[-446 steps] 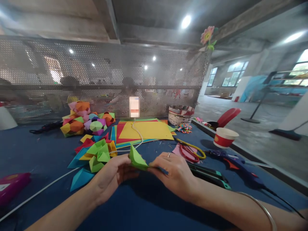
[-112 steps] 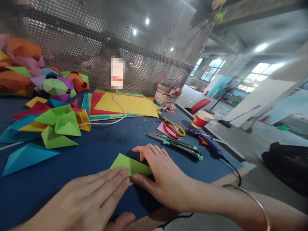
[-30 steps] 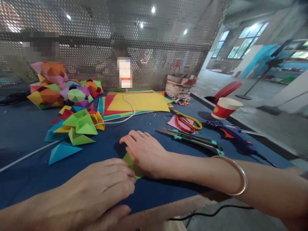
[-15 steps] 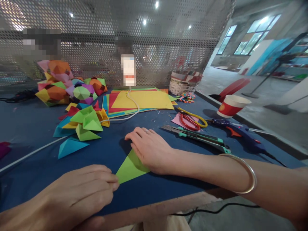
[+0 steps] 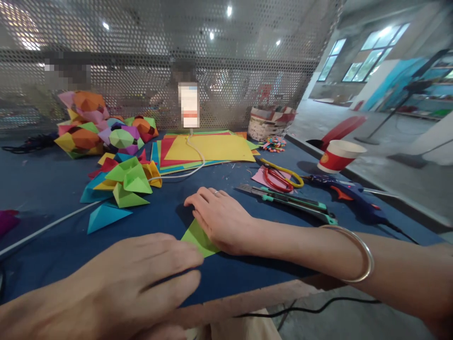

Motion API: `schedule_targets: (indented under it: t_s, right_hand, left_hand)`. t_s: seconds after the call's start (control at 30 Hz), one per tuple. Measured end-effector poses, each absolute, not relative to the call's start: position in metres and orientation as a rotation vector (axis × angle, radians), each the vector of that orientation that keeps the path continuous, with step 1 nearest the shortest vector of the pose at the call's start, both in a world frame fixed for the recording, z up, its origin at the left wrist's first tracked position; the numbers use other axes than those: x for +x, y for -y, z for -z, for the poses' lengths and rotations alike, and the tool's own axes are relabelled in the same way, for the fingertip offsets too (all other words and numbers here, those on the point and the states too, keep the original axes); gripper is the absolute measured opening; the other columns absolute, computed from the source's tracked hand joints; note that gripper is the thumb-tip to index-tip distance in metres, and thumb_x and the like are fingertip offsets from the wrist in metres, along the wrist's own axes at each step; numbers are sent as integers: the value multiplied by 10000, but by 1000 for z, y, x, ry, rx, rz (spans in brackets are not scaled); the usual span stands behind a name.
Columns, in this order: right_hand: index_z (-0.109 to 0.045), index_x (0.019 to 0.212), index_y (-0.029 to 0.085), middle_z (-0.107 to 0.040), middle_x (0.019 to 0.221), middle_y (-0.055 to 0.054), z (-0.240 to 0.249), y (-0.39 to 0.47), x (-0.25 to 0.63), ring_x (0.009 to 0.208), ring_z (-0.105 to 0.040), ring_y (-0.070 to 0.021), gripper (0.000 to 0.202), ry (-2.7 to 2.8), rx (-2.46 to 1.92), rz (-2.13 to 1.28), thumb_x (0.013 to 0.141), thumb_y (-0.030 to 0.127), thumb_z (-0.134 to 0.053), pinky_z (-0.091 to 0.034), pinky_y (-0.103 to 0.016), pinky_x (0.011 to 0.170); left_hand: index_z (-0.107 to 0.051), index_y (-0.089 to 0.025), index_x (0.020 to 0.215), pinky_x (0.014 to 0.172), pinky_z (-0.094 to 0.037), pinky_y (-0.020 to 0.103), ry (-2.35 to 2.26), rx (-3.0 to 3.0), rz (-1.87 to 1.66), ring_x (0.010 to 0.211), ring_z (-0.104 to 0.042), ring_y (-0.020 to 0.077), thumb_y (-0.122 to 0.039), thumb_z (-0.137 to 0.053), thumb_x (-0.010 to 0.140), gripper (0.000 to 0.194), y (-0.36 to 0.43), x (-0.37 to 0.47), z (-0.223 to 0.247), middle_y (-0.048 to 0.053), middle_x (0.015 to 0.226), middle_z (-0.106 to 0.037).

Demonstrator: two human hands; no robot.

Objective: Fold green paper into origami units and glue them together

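A folded piece of green paper (image 5: 200, 240) lies on the dark blue table. My right hand (image 5: 221, 219) rests on it, fingers bent and pressing it down; the fingertips are partly hidden. My left hand (image 5: 148, 278) is stretched out over the paper's left corner, which it covers, with fingers extended and a small gap between them. Left of the hands lie folded green paper pieces (image 5: 130, 177) and a blue folded piece (image 5: 108, 217). A utility knife (image 5: 293, 202) with its blade out lies right of my right hand.
Colored paper sheets (image 5: 212, 147) are stacked at the back beside finished paper balls (image 5: 83, 138). On the right are scissors (image 5: 281, 178), a glue gun (image 5: 348, 193), a paper cup (image 5: 339, 157) and a basket (image 5: 271, 123). A white cable (image 5: 53, 225) crosses the table.
My left hand has moved right and forward from the green paper's left tip, now covering that corner, and its fingers have spread slightly. My right hand stays in place.
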State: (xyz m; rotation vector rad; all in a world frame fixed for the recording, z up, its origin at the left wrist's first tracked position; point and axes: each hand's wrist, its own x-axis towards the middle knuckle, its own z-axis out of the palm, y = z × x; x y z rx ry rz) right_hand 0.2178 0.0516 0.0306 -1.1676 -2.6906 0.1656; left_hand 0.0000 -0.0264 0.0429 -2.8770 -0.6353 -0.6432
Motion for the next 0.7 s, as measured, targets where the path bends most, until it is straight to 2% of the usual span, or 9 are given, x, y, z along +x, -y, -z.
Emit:
schedule_targets:
  t_s: [0.1,0.17,0.3,0.4,0.47,0.57,0.7]
  right_hand:
    - [-628,1325,153,-653,1244,-147,-30,-53,219,1132,-626,-277,304,2676,-1141,-175,1080,175,-449,-489,-439,977]
    - [-629,1325,149,-658,1224,-140,-29,-54,222,1119,-625,-267,323,2659,-1087,-226,1044,122,-473,-498,-435,983]
    - [-676,1270,146,-662,1180,-108,-31,-57,237,1085,-632,-203,459,2568,-802,-439,918,-46,-454,-531,-348,980]
    - [-753,1126,161,-699,1171,-81,-34,-56,257,1110,-648,-168,512,2611,-437,-510,816,-96,-436,-519,-283,1009]
    - [-765,1132,149,-744,1138,-79,-37,-54,271,1092,-667,-176,516,2719,-236,-505,780,-84,-468,-515,-287,1020]
    - [-759,1227,145,-764,1169,-79,-42,-52,283,1098,-669,-172,520,2848,-165,-468,831,-40,-476,-506,-278,1039]
    - [-753,1258,150,-758,1217,-78,-39,-53,287,1189,-643,-159,473,2909,-125,-435,917,4,-459,-458,-267,1111]
  left_hand:
    - [-683,-232,1195,929,-607,245,526,-2989,699,998,-769,179,-244,-476,1050,254,15,13,-45,43,1141,-819]
    - [-682,-223,1193,915,-609,246,536,-3003,743,992,-772,178,-194,-466,1041,266,10,15,-42,43,1133,-821]
    - [-681,-214,1182,968,-589,250,537,-2993,792,1015,-766,179,-202,-457,1050,260,7,12,-35,42,1146,-815]
    - [-695,-206,1124,840,-604,242,522,-3013,807,912,-769,178,-225,-454,1063,250,7,11,-35,49,1072,-822]
    - [-701,-201,1096,746,-597,251,510,-3021,804,825,-761,179,-233,-449,1072,256,6,11,-36,56,1021,-822]
    - [-698,-194,1096,715,-591,251,485,-3024,793,798,-758,178,-236,-457,1069,246,5,10,-36,61,1018,-821]
    - [-680,-188,1224,847,-605,236,495,-2998,797,981,-777,191,-255,-501,1047,261,4,6,-28,67,1119,-817]
